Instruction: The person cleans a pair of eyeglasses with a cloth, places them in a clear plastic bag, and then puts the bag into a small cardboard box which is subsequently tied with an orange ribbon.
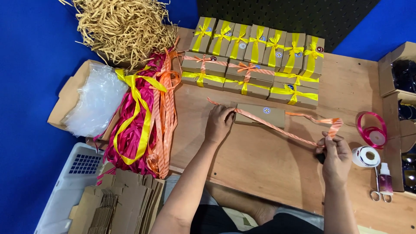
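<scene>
Two hands are at work on one strip of orange striped ribbon that crosses the middle of the counter. My left hand lies knuckles up with the fingers curled down, pressing the ribbon against the left end of a flat brown cardboard box with a small round sticker on top; I cannot tell whether the fingertips pinch the ribbon or only pin it. My right hand, nearer the right edge of the counter, is closed to a pinch, thumb and fingertips nipping the ribbon where it folds back, so the strip runs taut and slanting from the box down to that hand, with a loose tail curling above it. Behind the box, toward the far edge, stand rows of tied boxes, most with yellow bows, a few with orange. At the left edge a heap of cut ribbons in pink, yellow and orange hangs over. Just right of my right hand sit a white tape roll, a pink ribbon spool, scissors and a small bottle.
</scene>
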